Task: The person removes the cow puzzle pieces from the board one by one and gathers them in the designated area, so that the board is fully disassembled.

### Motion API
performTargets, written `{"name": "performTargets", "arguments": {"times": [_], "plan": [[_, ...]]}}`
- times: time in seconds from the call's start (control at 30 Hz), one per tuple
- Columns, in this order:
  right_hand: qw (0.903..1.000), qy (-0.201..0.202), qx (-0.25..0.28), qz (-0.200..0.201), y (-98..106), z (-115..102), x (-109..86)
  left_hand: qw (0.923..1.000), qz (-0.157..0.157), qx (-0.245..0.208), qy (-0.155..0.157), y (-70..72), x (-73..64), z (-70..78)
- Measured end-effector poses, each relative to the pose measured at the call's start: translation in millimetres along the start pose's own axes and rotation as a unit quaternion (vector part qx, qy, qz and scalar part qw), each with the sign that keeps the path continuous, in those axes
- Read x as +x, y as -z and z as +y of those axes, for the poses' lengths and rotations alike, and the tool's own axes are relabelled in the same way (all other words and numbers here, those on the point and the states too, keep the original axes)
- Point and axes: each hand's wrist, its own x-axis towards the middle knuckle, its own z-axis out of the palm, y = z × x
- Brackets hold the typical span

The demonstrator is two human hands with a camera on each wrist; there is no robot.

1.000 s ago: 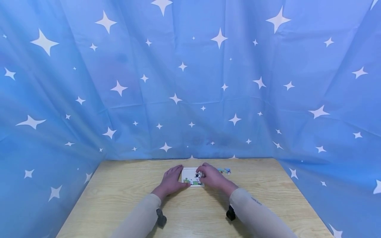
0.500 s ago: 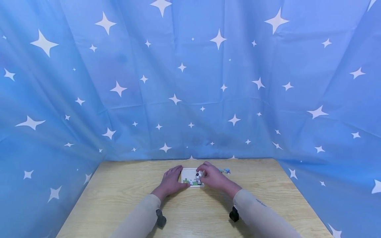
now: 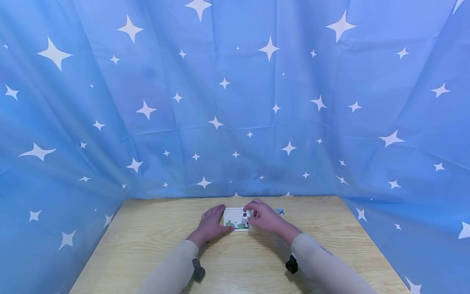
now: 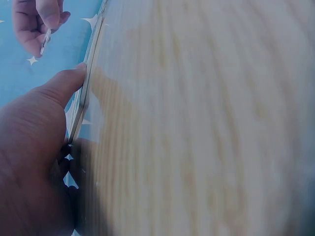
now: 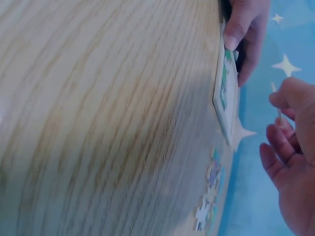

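A small framed jigsaw puzzle board (image 3: 235,212) lies flat near the table's far side, with a figure and green parts along its lower edge. My left hand (image 3: 211,223) holds it by the left side, thumb on the near edge and fingers at the far left corner. In the left wrist view that thumb (image 4: 66,86) presses against the board's edge. Over the board's right side, my right hand (image 3: 265,216) pinches a thin puzzle piece (image 5: 276,101) between thumb and fingers. The right wrist view shows this piece edge-on, raised off the board, its picture hidden.
Several loose puzzle pieces (image 5: 210,189) lie on the wooden table (image 3: 235,261) to the right of the board, partly behind my right hand in the head view. A blue curtain (image 3: 235,102) with white stars rises behind the table and at both sides.
My right hand has shifted slightly to the right over the board, covering more of the loose pieces. The left hand and the board have stayed in place.
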Motion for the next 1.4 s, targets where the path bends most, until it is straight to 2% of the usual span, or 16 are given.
{"name": "performTargets", "arguments": {"times": [0.27, 0.67, 0.93, 1.0, 1.07, 1.23, 1.4], "plan": [[0.9999, 0.000, 0.016, 0.006, 7.6, 1.4, -5.7, 1.0000, 0.001, 0.002, -0.005, -0.4, 0.0, -0.6], [0.9995, 0.023, -0.004, 0.020, 17.3, 9.4, -13.6, 0.9999, 0.006, 0.001, -0.011, -2.5, 1.4, -3.3], [0.9996, 0.019, 0.003, 0.022, 25.5, 13.7, -19.3, 0.9999, 0.006, -0.004, -0.013, -5.0, 3.4, -7.0], [0.9995, 0.020, 0.000, 0.025, 27.2, 14.7, -20.3, 0.9996, 0.012, -0.004, -0.023, -7.4, 4.4, -10.1], [0.9994, 0.021, -0.006, 0.028, 28.3, 16.5, -21.2, 0.9996, 0.013, -0.006, -0.026, -5.3, 1.9, -6.9], [0.9995, 0.014, -0.008, 0.027, 32.2, 20.3, -25.0, 0.9997, 0.012, -0.008, -0.022, -1.6, -2.8, -0.2], [0.9997, -0.008, 0.001, 0.023, 37.3, 21.9, -29.6, 0.9999, 0.004, -0.008, -0.014, -2.0, -0.6, -2.1]]}}
